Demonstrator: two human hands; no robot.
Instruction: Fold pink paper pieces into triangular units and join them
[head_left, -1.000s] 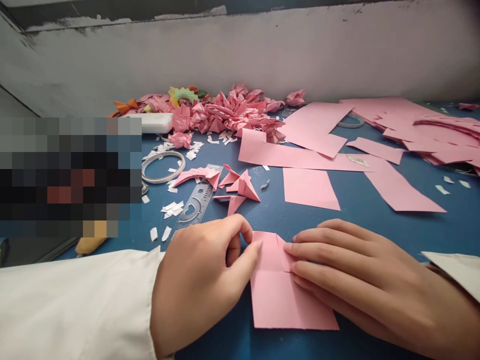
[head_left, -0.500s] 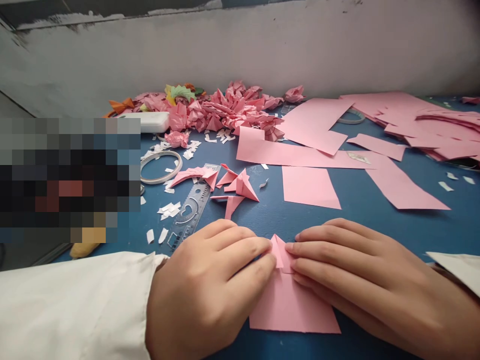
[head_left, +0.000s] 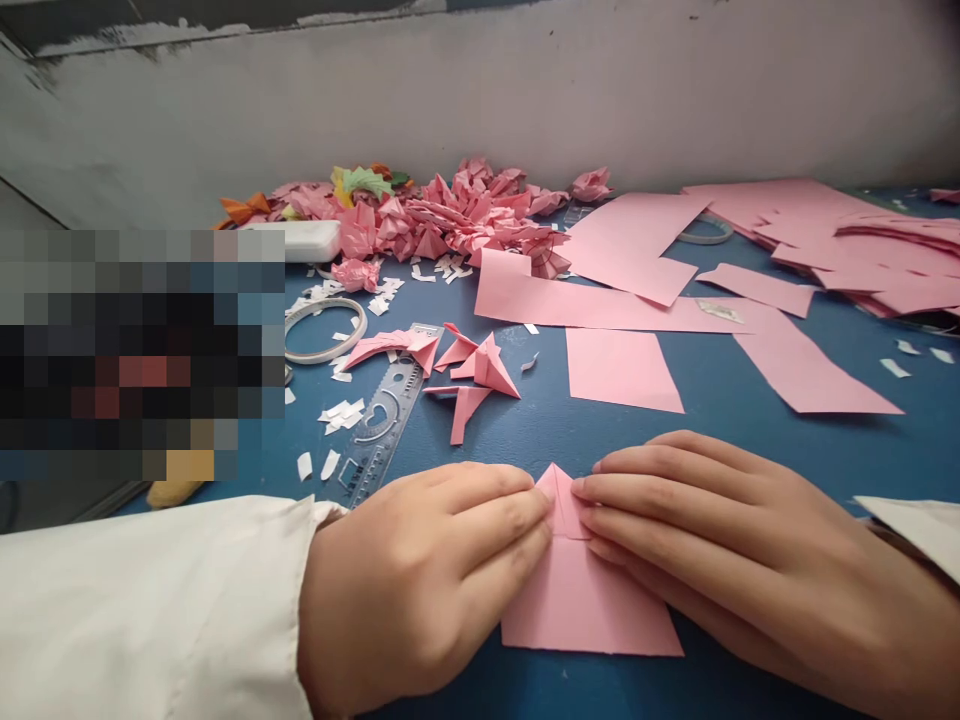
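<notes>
Your pink paper (head_left: 592, 615) lies flat on the blue table (head_left: 724, 397), right in front of you, and both hands are on it. The top is folded to a point, and that point pokes up in the gap between your two sets of fingertips. The wide bottom part spreads toward you, below the fingers, with its near edge bare.

Your left hand (head_left: 424, 580) comes in from the side, fingers bunched together and bent, tips on the left slope of the fold. Can't tell whether it's actually pinching the paper or just pressing down on it. Your right hand (head_left: 739, 560) is stretched out, fingers long and side by side, tips resting on the right slope — laid on the paper, not curled round it. The right edge of the paper runs in under that hand, so part of it is hidden. The two hands don't touch each other.

Just past your left hand there's a clear ruler (head_left: 382, 425) lying at a slant, with some folded pieces (head_left: 491, 370) next to it. A ring (head_left: 326, 332) and white scraps (head_left: 343, 416) are further left. Beyond your right hand sits a loose pink square (head_left: 624, 370) — well apart from the paper you're on.
</notes>
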